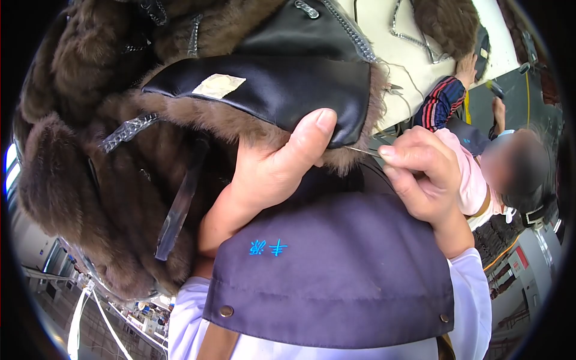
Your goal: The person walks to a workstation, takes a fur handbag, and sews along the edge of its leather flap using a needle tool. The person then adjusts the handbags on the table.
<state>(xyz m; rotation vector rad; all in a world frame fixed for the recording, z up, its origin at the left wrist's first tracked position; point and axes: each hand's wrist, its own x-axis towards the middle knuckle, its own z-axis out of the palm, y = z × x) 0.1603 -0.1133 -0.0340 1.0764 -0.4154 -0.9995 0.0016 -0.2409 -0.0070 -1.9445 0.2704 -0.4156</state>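
Observation:
My left hand [279,162] grips the edge of a brown fur piece with a shiny black lining [294,84], thumb pressed on the lining, other fingers hidden beneath. A pale tape patch [219,86] is stuck to the lining. Between the thumb and index finger of my right hand [426,171] is a thin needle [363,150], its tip at the lower right corner where lining and fur meet. Dark thread seems to trail below that hand. A clear plastic strip [129,129] sticks out past the fur edge on the left.
Brown fur garments [72,198] are heaped on the left, with clear strips hanging from them. A pale table [396,72] at upper right carries loose thread, a snipping tool [393,88] and another fur piece [447,27]. A co-worker in pink [456,159] sits at the right.

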